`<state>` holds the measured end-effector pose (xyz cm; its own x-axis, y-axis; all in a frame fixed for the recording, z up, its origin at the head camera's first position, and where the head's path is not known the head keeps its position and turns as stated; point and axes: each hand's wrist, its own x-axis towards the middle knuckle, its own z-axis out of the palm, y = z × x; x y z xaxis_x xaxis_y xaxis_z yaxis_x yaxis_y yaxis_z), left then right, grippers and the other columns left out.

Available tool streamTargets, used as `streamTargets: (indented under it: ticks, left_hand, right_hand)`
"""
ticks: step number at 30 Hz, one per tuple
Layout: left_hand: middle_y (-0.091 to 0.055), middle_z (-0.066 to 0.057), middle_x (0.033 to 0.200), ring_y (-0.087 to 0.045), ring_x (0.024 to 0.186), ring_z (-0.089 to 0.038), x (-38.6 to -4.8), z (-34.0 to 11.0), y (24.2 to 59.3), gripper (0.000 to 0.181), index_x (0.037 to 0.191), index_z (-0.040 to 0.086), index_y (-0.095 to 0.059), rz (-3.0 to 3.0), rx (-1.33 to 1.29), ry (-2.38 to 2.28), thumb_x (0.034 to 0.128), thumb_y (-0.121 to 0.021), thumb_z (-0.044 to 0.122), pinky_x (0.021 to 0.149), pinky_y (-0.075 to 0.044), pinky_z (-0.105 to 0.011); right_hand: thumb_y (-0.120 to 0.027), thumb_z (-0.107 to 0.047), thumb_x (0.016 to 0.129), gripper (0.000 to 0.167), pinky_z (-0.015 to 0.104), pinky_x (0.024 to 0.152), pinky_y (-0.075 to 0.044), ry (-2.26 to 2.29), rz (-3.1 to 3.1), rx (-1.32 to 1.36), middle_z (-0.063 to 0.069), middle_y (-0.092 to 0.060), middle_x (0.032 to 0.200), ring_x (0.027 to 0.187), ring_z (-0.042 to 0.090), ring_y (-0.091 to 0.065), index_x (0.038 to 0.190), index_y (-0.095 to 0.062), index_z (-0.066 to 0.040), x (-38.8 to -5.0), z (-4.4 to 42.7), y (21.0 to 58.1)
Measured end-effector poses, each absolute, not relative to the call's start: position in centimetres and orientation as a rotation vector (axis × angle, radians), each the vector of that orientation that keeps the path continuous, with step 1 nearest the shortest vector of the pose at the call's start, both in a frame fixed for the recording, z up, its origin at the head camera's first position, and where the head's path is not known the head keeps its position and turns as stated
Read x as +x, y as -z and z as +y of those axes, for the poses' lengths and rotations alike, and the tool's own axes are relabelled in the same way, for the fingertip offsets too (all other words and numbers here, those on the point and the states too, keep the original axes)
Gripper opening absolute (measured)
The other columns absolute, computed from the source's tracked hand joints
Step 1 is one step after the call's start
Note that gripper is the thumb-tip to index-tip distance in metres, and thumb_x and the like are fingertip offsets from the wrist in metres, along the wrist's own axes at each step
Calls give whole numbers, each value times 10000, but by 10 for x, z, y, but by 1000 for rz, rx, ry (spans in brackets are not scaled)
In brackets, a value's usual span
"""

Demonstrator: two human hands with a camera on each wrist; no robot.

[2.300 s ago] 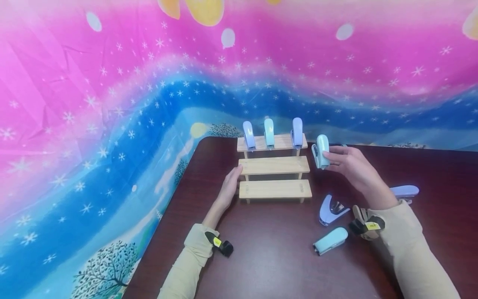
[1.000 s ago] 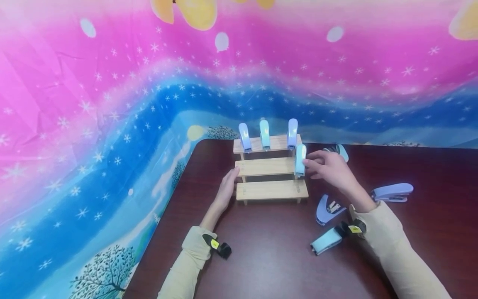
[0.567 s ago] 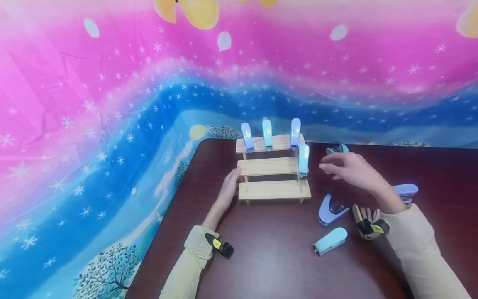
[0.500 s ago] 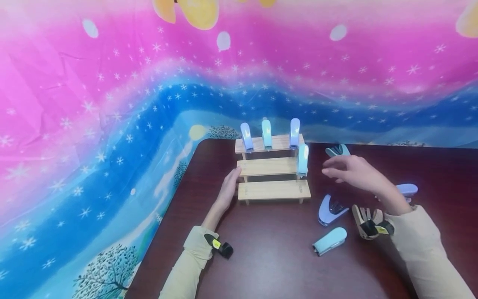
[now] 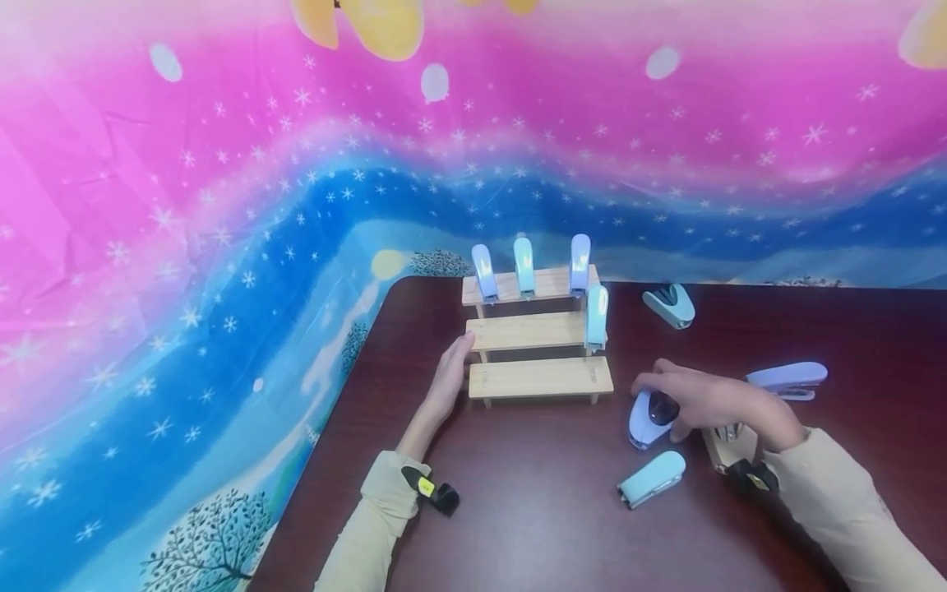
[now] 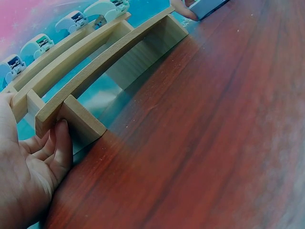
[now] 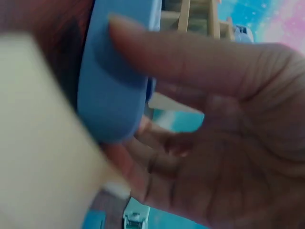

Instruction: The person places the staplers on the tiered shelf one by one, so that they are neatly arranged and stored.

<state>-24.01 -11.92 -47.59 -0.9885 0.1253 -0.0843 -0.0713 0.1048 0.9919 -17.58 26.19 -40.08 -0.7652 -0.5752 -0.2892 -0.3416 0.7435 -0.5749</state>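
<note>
My left hand (image 5: 446, 380) grips the left end of a three-tier wooden rack (image 5: 540, 376); in the left wrist view its fingers (image 6: 61, 148) curl in by a rack leg. Over a lavender stapler (image 5: 642, 423) on the table, my right hand (image 5: 721, 403) holds it between thumb and fingers, partly covering it. The right wrist view has the thumb lying across that stapler's side (image 7: 112, 95). On the top tier stand two lavender staplers and a mint one (image 5: 524, 267) between them. A mint stapler (image 5: 596, 319) stands upright at the middle tier's right end.
Loose on the table lie a mint stapler (image 5: 653, 478) in front, another mint stapler (image 5: 672, 306) at the back and a lavender one (image 5: 787, 376) to the right. A beige stapler (image 5: 728, 450) is partly hidden under my right wrist. A patterned cloth (image 5: 473, 123) hangs behind.
My right hand set the mint stapler on the middle tier's right end, released it, then moved down and right to the lavender stapler. The left hand stayed at the rack.
</note>
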Motion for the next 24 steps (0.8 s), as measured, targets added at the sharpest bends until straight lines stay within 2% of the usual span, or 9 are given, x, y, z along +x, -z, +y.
streamTargets:
  ticks: [3, 6, 12, 14, 18, 20, 24]
  left_hand:
    - [-570, -225, 1394, -621, 1158, -336, -240, -120, 477, 697, 1552, 49, -445, 2195, 56, -2017, 1069, -417, 552, 968, -555, -486]
    - [-585, -210, 1366, -632, 1116, -311, -241, -120, 478, 691, 1543, 55, -460, 2200, 62, -2016, 1068, -419, 554, 937, -566, -458]
    - [-606, -185, 1336, -628, 1107, -273, -241, -120, 477, 658, 1518, 56, -497, 2235, 93, -2009, 1079, -404, 537, 958, -548, -430]
    - [-622, -190, 1294, -645, 1056, -260, -241, -120, 477, 650, 1498, 53, -515, 2226, 94, -2012, 1080, -402, 537, 915, -571, -419]
    - [-636, -199, 1228, -664, 983, -256, -241, -120, 478, 639, 1461, 47, -539, 2194, 82, -2028, 1076, -409, 540, 839, -600, -407]
    - [-628, -216, 1252, -662, 1019, -282, -241, -120, 477, 647, 1461, 38, -533, 2192, 83, -2028, 1076, -406, 542, 857, -599, -429]
    - [-534, -223, 1452, -585, 1226, -329, -241, -120, 477, 701, 1544, 21, -440, 2214, 80, -2016, 1075, -408, 541, 1004, -535, -484]
  right_hand:
    - [-850, 143, 669, 640, 281, 636, -542, 692, 2542, -652, 90, -485, 1071, 921, 236, -546, 1196, -577, -94, -177, 257, 401]
    - [-824, 195, 662, 665, 295, 588, -545, 728, 2561, -582, 126, -443, 1091, 903, 256, -553, 1153, -491, -107, -177, 255, 400]
    - [-837, 187, 645, 721, 300, 613, -558, 738, 2567, -562, 142, -453, 1109, 919, 268, -569, 1224, -490, -64, -177, 254, 402]
    - [-831, 190, 649, 671, 309, 635, -572, 740, 2600, -594, 127, -478, 1083, 937, 284, -577, 1187, -512, -53, -178, 254, 404]
    - [-826, 189, 678, 524, 357, 664, -592, 760, 2714, -664, 75, -511, 988, 936, 314, -586, 1017, -527, -77, -183, 255, 406]
    - [-843, 160, 685, 474, 377, 674, -593, 763, 2751, -695, 59, -546, 962, 919, 313, -595, 981, -560, -78, -186, 257, 407]
    - [-897, 11, 726, 445, 389, 711, -585, 780, 2711, -715, 72, -643, 1027, 910, 275, -609, 1090, -648, -49, -189, 263, 406]
